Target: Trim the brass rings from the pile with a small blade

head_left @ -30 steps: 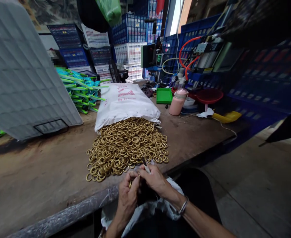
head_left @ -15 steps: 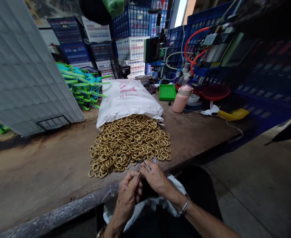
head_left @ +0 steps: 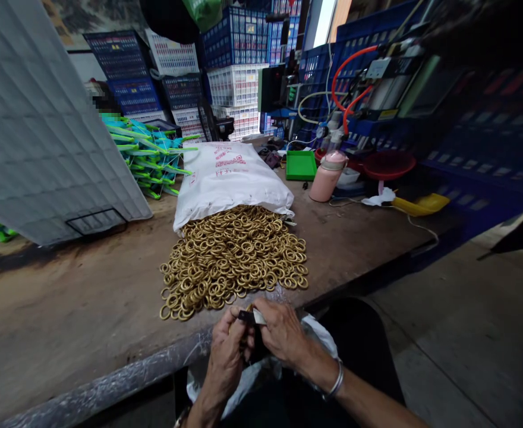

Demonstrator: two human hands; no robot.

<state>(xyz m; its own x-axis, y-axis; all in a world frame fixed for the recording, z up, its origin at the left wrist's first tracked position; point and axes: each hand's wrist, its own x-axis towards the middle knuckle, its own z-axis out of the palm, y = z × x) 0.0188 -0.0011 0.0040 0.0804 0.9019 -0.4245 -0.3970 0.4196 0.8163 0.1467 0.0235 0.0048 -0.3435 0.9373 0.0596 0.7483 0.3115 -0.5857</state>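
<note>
In front of me a heap of brass-coloured rings (head_left: 230, 255) spills from the mouth of a white woven sack (head_left: 235, 178) onto the table. My left hand (head_left: 226, 351) is closed at the table's front edge, its fingers bent around brass-coloured rings that are mostly hidden. A small flat tool (head_left: 258, 317), pale with a black end, is pinched in my right hand (head_left: 283, 333). The tool's black end (head_left: 246, 316) meets the thumb and fingertips of my left hand. Below both hands, a white plastic bag (head_left: 252, 380) lies open over my lap.
A grey ribbed panel (head_left: 52, 131) leans at left, before green and turquoise plastic pieces (head_left: 145, 154). Behind the sack stand stacked crates (head_left: 237, 83). To the right are a green tray (head_left: 301, 165), a pink bottle (head_left: 327, 178), a red dish (head_left: 388, 165) and a yellow scoop (head_left: 422, 205).
My right hand has turned over, and the tool's black end now shows, pointing left against my left fingers. My left hand has hardly moved. The heap and sack look unchanged.
</note>
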